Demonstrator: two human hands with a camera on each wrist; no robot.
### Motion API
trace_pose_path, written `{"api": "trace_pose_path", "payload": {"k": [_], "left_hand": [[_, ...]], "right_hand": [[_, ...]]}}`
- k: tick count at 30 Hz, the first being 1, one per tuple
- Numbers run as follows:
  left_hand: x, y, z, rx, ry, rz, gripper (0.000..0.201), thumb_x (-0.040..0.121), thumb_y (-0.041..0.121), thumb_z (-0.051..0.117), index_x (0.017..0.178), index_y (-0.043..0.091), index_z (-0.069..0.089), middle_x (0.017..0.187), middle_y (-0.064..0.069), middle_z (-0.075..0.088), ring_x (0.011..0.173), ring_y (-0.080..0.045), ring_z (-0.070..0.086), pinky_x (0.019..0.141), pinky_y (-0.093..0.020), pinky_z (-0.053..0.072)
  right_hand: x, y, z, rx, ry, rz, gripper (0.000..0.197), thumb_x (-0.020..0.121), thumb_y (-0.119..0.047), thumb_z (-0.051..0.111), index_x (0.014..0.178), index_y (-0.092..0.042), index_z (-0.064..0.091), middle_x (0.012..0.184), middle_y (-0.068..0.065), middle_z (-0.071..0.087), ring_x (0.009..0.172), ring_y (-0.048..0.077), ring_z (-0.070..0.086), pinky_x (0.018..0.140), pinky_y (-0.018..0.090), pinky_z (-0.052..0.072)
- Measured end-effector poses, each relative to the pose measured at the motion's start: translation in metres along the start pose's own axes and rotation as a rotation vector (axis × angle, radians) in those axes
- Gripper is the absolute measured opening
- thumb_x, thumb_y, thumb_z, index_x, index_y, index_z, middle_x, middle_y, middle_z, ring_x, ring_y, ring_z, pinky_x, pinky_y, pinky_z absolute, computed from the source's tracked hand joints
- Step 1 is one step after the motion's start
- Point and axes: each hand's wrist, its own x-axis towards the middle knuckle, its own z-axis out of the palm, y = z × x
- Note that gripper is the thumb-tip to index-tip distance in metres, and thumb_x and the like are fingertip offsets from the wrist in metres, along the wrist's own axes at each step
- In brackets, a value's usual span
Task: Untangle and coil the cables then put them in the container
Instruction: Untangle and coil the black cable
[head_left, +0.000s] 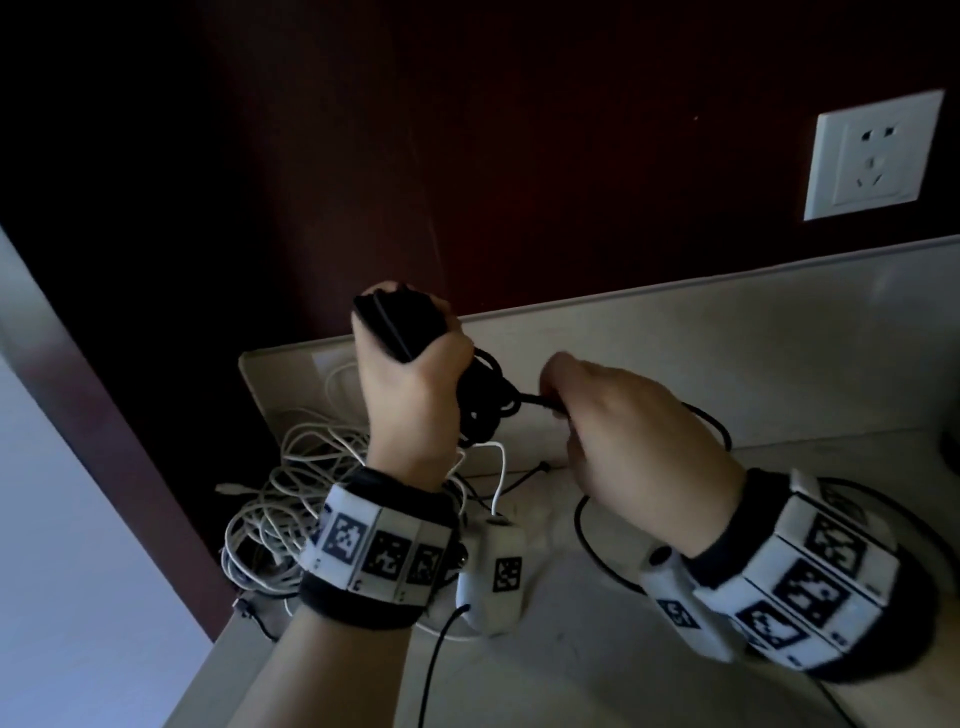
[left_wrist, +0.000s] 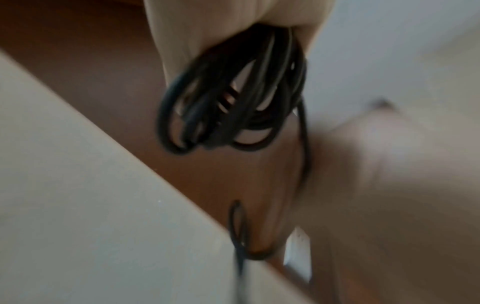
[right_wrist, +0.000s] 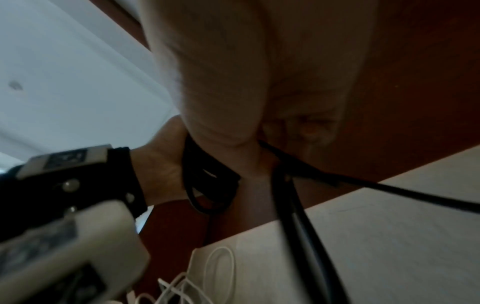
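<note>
Slack from the black cable (head_left: 589, 535) lies nearest, looping on the pale countertop (head_left: 779, 364) around and under the right wrist, then rising into the right hand (head_left: 639, 415). That hand's fingers are curled round the strand, pinching it just short of the bundle; in the right wrist view the cable runs out taut from between thumb and fingers. Left hand (head_left: 405, 374) is raised, closed in a fist round a black power adapter (head_left: 400, 322), with the coiled black loops (head_left: 485, 400) hanging below the fist, clear of the surface. The strand bridges the two hands roughly level, its long axis left to right; the bundle lies to the left of the right hand, close but not touching. Judgement: next wrap goes from the right hand around the bundle held by the left. Beyond the left wrist, tangled white cables (head_left: 291, 483) rest partly in a shallow white tray (head_left: 254, 384), probably the container. Far side: dark red-brown wall, white wall socket (head_left: 872, 156) upper right.
</note>
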Motion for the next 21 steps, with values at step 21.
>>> {"api": "trace_pose_path", "payload": {"k": [21], "left_hand": [[0.014, 0.010, -0.023, -0.349, -0.064, -0.163, 0.025, 0.065, -0.003, 0.040, 0.079, 0.012, 0.055, 0.080, -0.006, 0.055, 0.071, -0.018, 0.056, 0.071, -0.038, 0.049]], "right_hand": [[0.003, -0.004, -0.054, 0.427, 0.008, 0.080, 0.018, 0.090, -0.026, 0.056, 0.108, -0.030, 0.058, 0.101, -0.017, 0.061, 0.086, -0.002, 0.057, 0.072, 0.010, 0.045]]}}
